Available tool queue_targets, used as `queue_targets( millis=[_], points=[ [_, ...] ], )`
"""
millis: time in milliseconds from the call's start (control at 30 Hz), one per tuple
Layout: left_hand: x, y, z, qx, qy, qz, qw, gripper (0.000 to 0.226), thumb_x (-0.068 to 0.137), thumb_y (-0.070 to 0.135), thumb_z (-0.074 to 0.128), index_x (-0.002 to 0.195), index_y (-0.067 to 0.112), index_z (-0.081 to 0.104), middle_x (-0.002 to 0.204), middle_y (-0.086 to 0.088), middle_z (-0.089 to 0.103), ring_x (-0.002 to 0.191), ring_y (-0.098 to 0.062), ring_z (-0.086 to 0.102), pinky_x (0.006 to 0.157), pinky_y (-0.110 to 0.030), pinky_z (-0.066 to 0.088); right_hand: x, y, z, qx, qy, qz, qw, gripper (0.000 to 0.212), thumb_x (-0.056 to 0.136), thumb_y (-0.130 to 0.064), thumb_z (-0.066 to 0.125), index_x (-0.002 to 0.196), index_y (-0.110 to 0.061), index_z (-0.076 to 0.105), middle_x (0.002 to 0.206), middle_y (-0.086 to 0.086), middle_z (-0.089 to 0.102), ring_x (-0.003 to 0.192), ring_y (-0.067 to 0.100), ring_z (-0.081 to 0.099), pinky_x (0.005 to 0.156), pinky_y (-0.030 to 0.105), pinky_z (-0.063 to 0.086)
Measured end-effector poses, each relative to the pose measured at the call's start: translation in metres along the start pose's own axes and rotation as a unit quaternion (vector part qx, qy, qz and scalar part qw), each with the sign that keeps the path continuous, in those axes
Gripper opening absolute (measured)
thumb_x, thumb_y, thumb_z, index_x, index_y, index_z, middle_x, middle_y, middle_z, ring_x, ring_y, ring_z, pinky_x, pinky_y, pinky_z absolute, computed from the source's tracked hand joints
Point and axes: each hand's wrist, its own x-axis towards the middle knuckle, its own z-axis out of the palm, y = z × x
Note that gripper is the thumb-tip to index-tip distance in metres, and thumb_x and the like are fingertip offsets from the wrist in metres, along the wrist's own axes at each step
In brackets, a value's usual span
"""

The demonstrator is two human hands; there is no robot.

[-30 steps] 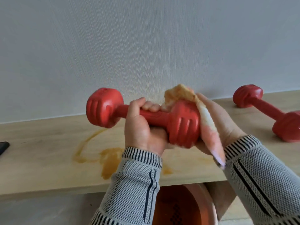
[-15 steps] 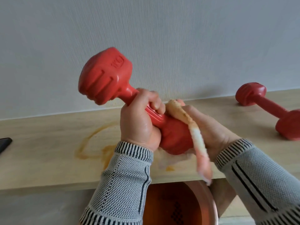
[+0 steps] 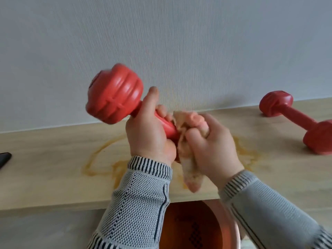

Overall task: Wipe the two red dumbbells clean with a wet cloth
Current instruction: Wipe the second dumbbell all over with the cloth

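Red dumbbell [image 3: 115, 94] gripped by left hand [image 3: 149, 133]; right hand [image 3: 212, 148] clenches cloth [image 3: 188, 159] around its lower end.

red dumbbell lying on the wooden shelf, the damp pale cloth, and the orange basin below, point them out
red dumbbell lying on the wooden shelf [image 3: 299, 117], head view, on its handle
damp pale cloth [image 3: 190, 174], head view, on its hanging tail
orange basin [image 3: 181, 229], head view, on its inner wall

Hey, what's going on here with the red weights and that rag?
A person is cleaning a red dumbbell. The left hand grips its handle and holds it tilted above the wooden shelf, while the right hand wraps a damp cloth around the lower end. The second dumbbell lies on the shelf to the right, untouched. An orange-brown stain marks the shelf.
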Motion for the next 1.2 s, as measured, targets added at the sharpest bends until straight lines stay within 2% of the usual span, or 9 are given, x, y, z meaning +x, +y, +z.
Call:
queue_targets(
  millis=[200, 367, 500, 600, 800, 867, 1000, 1100, 1200],
  points=[
    [-0.003, 0.001, -0.010, -0.001, -0.224, 0.008, 0.975, 0.024, 0.063, 0.016, 0.067, 0.054, 0.019, 0.044, 0.046, 0.003, 0.037, 0.044, -0.014, 0.035, 0.054, -0.030, 0.033, 0.019, 0.000, -0.025, 0.368, -0.308, 0.347, 0.806, 0.041, 0.086, -0.039, 0.057, 0.104, -0.002, 0.064, 0.100, 0.024, 0.062, 0.090, 0.036, 0.059, 0.084, 0.042, 0.050],
    [0.005, -0.002, 0.002, 0.135, 0.031, 0.057, 0.989, 0.028, 0.087, 0.029, 0.070, 0.065, 0.020, 0.057, 0.053, 0.007, 0.051, 0.050, -0.010, 0.049, 0.056, -0.028, 0.043, 0.005, -0.001, -0.005, 0.130, -0.074, 0.105, 0.983, 0.032, 0.068, -0.037, 0.063, 0.095, -0.020, 0.069, 0.085, -0.002, 0.075, 0.080, 0.009, 0.069, 0.076, 0.027, 0.057],
    [0.011, -0.003, -0.007, 0.032, 0.113, -0.054, 0.992, 0.039, 0.088, 0.025, 0.069, 0.058, 0.018, 0.045, 0.044, 0.006, 0.043, 0.040, -0.010, 0.042, 0.051, -0.024, 0.040, -0.005, 0.013, 0.009, -0.077, 0.003, -0.120, 0.990, 0.034, 0.064, -0.040, 0.058, 0.092, -0.021, 0.064, 0.091, -0.009, 0.067, 0.082, 0.003, 0.058, 0.074, 0.007, 0.041],
    [0.008, -0.003, -0.010, -0.019, 0.024, -0.054, 0.998, 0.038, 0.088, 0.015, 0.061, 0.057, 0.020, 0.040, 0.049, 0.003, 0.036, 0.042, -0.012, 0.037, 0.046, -0.022, 0.036, 0.002, 0.009, 0.006, -0.016, -0.027, 0.019, 0.999, 0.025, 0.068, -0.039, 0.058, 0.084, -0.022, 0.067, 0.076, -0.007, 0.069, 0.069, 0.002, 0.060, 0.064, 0.015, 0.047],
    [0.003, 0.009, -0.011, -0.029, -0.177, -0.017, 0.984, 0.030, 0.077, 0.018, 0.056, 0.052, 0.021, 0.040, 0.047, 0.007, 0.034, 0.043, -0.010, 0.035, 0.054, -0.027, 0.037, 0.024, -0.012, -0.018, 0.476, -0.304, 0.351, 0.746, 0.026, 0.095, -0.028, 0.043, 0.092, -0.007, 0.057, 0.074, 0.005, 0.057, 0.062, 0.013, 0.058, 0.057, 0.023, 0.051],
    [0.008, 0.009, -0.008, 0.018, -0.102, 0.023, 0.994, 0.033, 0.087, 0.022, 0.061, 0.056, 0.020, 0.048, 0.050, 0.005, 0.044, 0.048, -0.011, 0.044, 0.058, -0.029, 0.040, 0.021, -0.012, -0.012, 0.494, -0.245, 0.318, 0.771, 0.029, 0.095, -0.032, 0.049, 0.099, -0.006, 0.059, 0.084, 0.008, 0.058, 0.076, 0.016, 0.058, 0.068, 0.028, 0.052],
    [0.018, 0.004, -0.008, 0.022, 0.067, -0.076, 0.995, 0.022, 0.090, 0.027, 0.069, 0.074, 0.018, 0.055, 0.062, 0.004, 0.053, 0.057, -0.011, 0.054, 0.059, -0.026, 0.049, 0.011, -0.009, -0.004, 0.103, 0.002, -0.012, 0.995, 0.044, 0.066, -0.040, 0.061, 0.104, -0.017, 0.062, 0.091, -0.001, 0.070, 0.082, 0.011, 0.067, 0.075, 0.024, 0.054],
    [0.020, 0.000, -0.022, -0.094, 0.090, -0.185, 0.974, 0.028, 0.089, 0.031, 0.068, 0.074, 0.018, 0.048, 0.054, 0.005, 0.047, 0.043, -0.010, 0.049, 0.059, -0.023, 0.052, 0.005, 0.000, 0.000, -0.072, 0.014, -0.196, 0.978, 0.049, 0.060, -0.035, 0.063, 0.106, -0.017, 0.062, 0.102, -0.001, 0.062, 0.092, 0.003, 0.057, 0.083, 0.007, 0.042],
    [0.016, -0.003, -0.020, -0.104, 0.078, -0.124, 0.984, 0.026, 0.089, 0.026, 0.065, 0.072, 0.020, 0.046, 0.051, 0.006, 0.041, 0.045, -0.010, 0.042, 0.059, -0.022, 0.047, 0.000, 0.002, 0.009, -0.082, 0.003, -0.120, 0.989, 0.031, 0.062, -0.030, 0.070, 0.092, -0.021, 0.066, 0.091, -0.006, 0.065, 0.083, 0.006, 0.059, 0.074, 0.016, 0.045]
  ],
)
